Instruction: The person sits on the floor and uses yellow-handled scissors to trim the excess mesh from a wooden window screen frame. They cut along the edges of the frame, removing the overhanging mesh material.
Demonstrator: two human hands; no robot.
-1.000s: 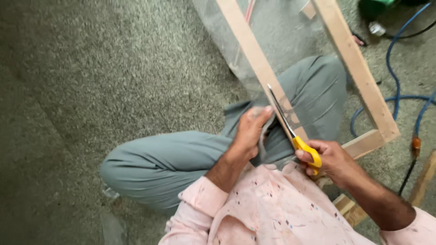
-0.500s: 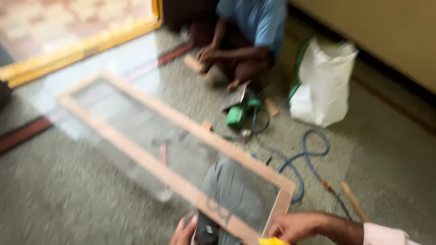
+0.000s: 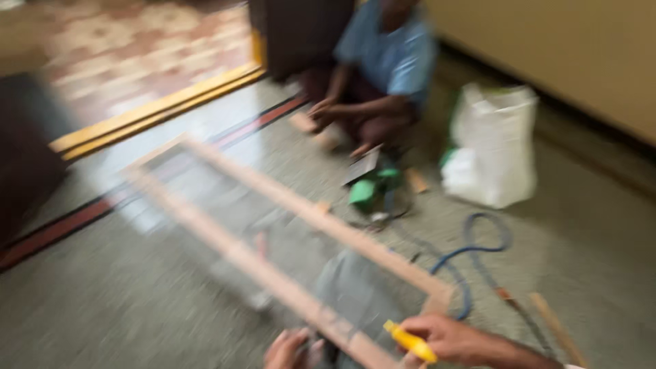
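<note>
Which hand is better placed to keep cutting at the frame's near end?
Right, likely. The right hand already grips the yellow-handled scissors beside the wooden frame corner. The left hand rests at the near rail, seemingly steadying it; blur hides its grip.

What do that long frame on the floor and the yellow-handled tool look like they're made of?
The frame looks like pale, unpainted wood, plain tan slats; a thin greyish see-through sheet seems stretched across it, mesh or film, too blurred to tell. The yellow handle in the right hand looks like smooth, glossy plastic. The left hand rests by the frame's near end.
</note>
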